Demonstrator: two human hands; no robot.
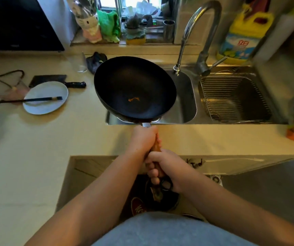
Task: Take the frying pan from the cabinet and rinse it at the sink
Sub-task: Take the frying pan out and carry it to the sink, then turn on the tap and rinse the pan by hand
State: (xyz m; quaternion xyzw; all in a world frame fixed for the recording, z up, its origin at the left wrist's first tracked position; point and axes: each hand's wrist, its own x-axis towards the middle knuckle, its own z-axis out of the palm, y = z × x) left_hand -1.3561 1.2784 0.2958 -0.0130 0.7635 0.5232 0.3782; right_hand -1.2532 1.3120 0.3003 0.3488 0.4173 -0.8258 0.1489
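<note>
A black frying pan (135, 87) with a small orange speck inside hangs over the left basin of the steel sink (185, 96). Its wooden handle points back toward me. My left hand (142, 139) grips the handle close to the pan. My right hand (165, 166) grips the handle farther back, near its black end loop. The curved chrome tap (196, 32) stands behind the sink, its spout just right of the pan's rim. No water is running. Below my arms the cabinet (82, 174) under the counter stands open.
A white plate (45, 105) with chopsticks, a cleaver (57, 80) and a glass (79, 63) lie on the counter to the left. A wire rack (235, 98) fills the right basin. A yellow detergent jug (244, 34) stands behind it. Items crowd the window sill.
</note>
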